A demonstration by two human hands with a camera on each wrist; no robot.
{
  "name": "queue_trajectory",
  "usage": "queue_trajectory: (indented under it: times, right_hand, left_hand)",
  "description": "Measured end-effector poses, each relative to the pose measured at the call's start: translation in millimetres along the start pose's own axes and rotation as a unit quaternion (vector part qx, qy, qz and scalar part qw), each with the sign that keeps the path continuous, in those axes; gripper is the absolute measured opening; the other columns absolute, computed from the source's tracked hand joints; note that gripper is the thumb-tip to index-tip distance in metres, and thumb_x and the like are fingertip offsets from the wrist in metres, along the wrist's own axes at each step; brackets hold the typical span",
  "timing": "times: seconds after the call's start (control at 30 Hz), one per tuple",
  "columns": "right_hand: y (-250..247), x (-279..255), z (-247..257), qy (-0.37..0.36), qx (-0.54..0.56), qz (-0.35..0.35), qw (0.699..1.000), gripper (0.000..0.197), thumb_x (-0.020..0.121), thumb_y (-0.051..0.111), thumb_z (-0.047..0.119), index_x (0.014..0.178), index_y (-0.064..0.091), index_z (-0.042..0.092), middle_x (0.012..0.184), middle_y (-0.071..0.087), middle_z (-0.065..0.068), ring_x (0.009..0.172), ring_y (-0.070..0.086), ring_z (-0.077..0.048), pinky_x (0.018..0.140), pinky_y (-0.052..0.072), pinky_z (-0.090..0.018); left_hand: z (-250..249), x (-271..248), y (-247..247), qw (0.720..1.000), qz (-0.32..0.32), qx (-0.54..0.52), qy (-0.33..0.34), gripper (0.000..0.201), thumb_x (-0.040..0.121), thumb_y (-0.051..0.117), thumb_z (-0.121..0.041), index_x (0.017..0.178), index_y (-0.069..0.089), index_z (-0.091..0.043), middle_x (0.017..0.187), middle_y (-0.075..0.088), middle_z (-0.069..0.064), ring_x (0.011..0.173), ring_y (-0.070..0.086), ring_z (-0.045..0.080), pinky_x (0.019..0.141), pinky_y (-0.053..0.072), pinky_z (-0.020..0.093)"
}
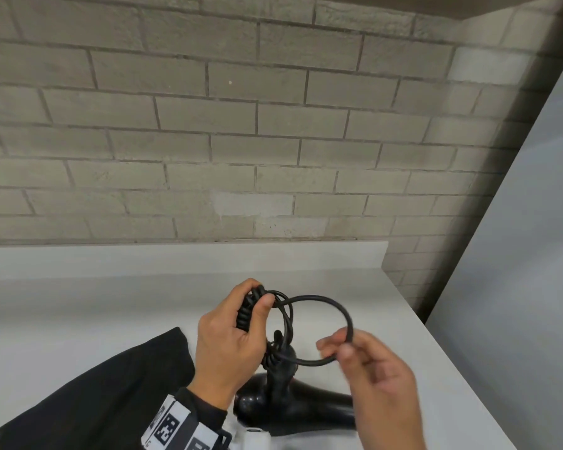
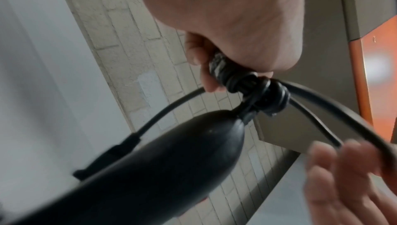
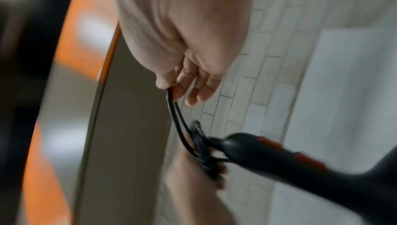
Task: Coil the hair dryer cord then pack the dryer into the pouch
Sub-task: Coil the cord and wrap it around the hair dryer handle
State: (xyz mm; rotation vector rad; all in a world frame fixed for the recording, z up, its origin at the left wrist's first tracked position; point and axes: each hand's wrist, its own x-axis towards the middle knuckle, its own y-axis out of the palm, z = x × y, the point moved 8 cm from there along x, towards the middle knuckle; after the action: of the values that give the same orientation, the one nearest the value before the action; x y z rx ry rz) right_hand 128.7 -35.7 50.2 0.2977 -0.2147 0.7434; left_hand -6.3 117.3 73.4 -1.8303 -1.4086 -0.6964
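Note:
A black hair dryer (image 1: 293, 407) lies on the white counter (image 1: 111, 306) near its front edge, handle pointing up; red switches show on its handle (image 3: 285, 152). My left hand (image 1: 238, 326) grips a bundle of coiled black cord (image 1: 251, 306) above the dryer, thumb pressed on the coils (image 2: 234, 79). A free loop of the cord (image 1: 322, 300) arcs rightward to my right hand (image 1: 345, 345), which pinches it between thumb and fingers (image 3: 171, 89). A black fabric pouch (image 1: 111, 394) lies flat on the counter, left of the dryer.
A grey brick wall (image 1: 241, 125) rises behind the counter's raised back ledge (image 1: 176, 258). The counter's right edge (image 1: 436, 339) runs diagonally beside a pale panel (image 1: 517, 287). An orange surface (image 2: 378, 79) shows in the wrist views.

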Motion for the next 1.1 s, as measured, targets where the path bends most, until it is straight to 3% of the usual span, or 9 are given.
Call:
queue_trajectory:
  times: [0.1, 0.23, 0.3, 0.4, 0.47, 0.57, 0.7, 0.93, 1.1]
  right_hand:
    - [-2.1, 5.7, 0.8, 0.145, 0.256, -0.002, 0.956, 0.050, 0.054, 0.091, 0.041, 0.083, 0.073, 0.005, 0.060, 0.053, -0.006, 0.052, 0.059, -0.022, 0.056, 0.056, -0.032]
    - [-13.9, 7.2, 5.3, 0.211, 0.259, -0.048, 0.941, 0.032, 0.085, 0.056, 0.023, 0.098, 0.065, -0.006, 0.064, 0.043, -0.005, 0.042, 0.033, -0.011, 0.038, 0.032, -0.022]
    - [-22.1, 10.2, 3.7, 0.181, 0.202, -0.066, 0.960, 0.026, 0.088, 0.054, 0.016, 0.100, 0.067, -0.004, 0.070, 0.047, -0.008, 0.048, 0.038, -0.014, 0.041, 0.035, -0.025]
    - [-37.1, 4.8, 8.8, 0.057, -0.040, -0.127, 0.989, 0.018, 0.090, 0.063, 0.007, 0.106, 0.065, 0.016, 0.090, 0.062, -0.002, 0.069, 0.063, -0.016, 0.064, 0.053, -0.021]
    - [-32.8, -11.1, 36.8, -0.105, -0.238, -0.186, 0.947, 0.027, 0.086, 0.072, 0.016, 0.108, 0.061, 0.025, 0.108, 0.059, 0.010, 0.094, 0.061, -0.012, 0.082, 0.045, -0.009]
    - [13.2, -34.1, 55.5, -0.261, -0.347, -0.087, 0.897, 0.019, 0.079, 0.067, 0.033, 0.096, 0.063, 0.027, 0.095, 0.059, 0.016, 0.091, 0.057, -0.004, 0.080, 0.039, -0.006]
    - [39.5, -29.3, 2.2, -0.072, -0.412, 0.116, 0.901, 0.021, 0.088, 0.053, 0.051, 0.104, 0.039, 0.048, 0.098, 0.051, 0.025, 0.093, 0.052, 0.005, 0.076, 0.041, -0.005]
    - [43.8, -17.8, 22.7, -0.195, -0.479, 0.153, 0.842, 0.030, 0.087, 0.040, 0.057, 0.099, 0.059, 0.037, 0.077, 0.055, 0.016, 0.072, 0.051, 0.000, 0.062, 0.038, -0.010]
    - [23.3, -7.1, 48.6, -0.213, -0.384, 0.146, 0.886, 0.010, 0.096, 0.054, 0.029, 0.088, 0.058, 0.033, 0.083, 0.054, 0.016, 0.081, 0.054, -0.001, 0.071, 0.039, -0.008]
  left_hand:
    - [0.9, 2.9, -1.6, 1.000, 0.012, 0.015, 0.006, 0.025, 0.094, 0.050, -0.055, 0.102, 0.059, -0.033, 0.059, 0.059, -0.011, 0.050, 0.054, 0.009, 0.046, 0.041, 0.015]
    - [1.7, -2.0, 6.3, 0.999, 0.023, -0.008, -0.022, 0.029, 0.093, 0.049, -0.061, 0.102, 0.058, -0.035, 0.059, 0.060, -0.009, 0.045, 0.056, 0.008, 0.046, 0.047, 0.027]
    - [0.7, -4.4, 10.2, 0.999, 0.030, -0.018, -0.031, 0.022, 0.092, 0.053, -0.056, 0.101, 0.058, -0.036, 0.063, 0.063, -0.007, 0.047, 0.059, 0.010, 0.048, 0.049, 0.030]
    - [-7.3, -4.4, 13.8, 0.999, 0.049, -0.013, -0.019, 0.017, 0.092, 0.054, -0.048, 0.101, 0.057, -0.034, 0.069, 0.060, -0.010, 0.048, 0.055, 0.005, 0.046, 0.043, 0.013]
    - [-10.2, -4.5, 15.8, 0.999, 0.053, 0.001, -0.015, 0.021, 0.093, 0.055, -0.046, 0.101, 0.059, -0.028, 0.058, 0.051, -0.015, 0.047, 0.050, 0.000, 0.048, 0.034, 0.004]
    - [-10.9, -5.6, 19.1, 0.998, 0.049, 0.022, -0.012, 0.024, 0.093, 0.055, -0.046, 0.103, 0.060, -0.025, 0.056, 0.047, -0.022, 0.047, 0.047, -0.003, 0.048, 0.035, 0.005]
    - [-12.3, -6.4, 22.1, 0.997, 0.063, 0.046, -0.011, 0.023, 0.093, 0.052, -0.052, 0.104, 0.057, -0.033, 0.058, 0.055, -0.015, 0.046, 0.051, 0.004, 0.045, 0.046, 0.024]
    - [-3.1, -4.6, 14.1, 0.997, 0.052, 0.038, -0.030, 0.026, 0.090, 0.052, -0.057, 0.101, 0.060, -0.034, 0.059, 0.058, -0.015, 0.049, 0.053, 0.004, 0.049, 0.044, 0.018]
    - [5.7, -3.5, 10.1, 0.997, 0.052, -0.004, -0.061, 0.023, 0.090, 0.052, -0.057, 0.098, 0.059, -0.036, 0.069, 0.066, -0.013, 0.053, 0.063, 0.011, 0.053, 0.050, 0.027]
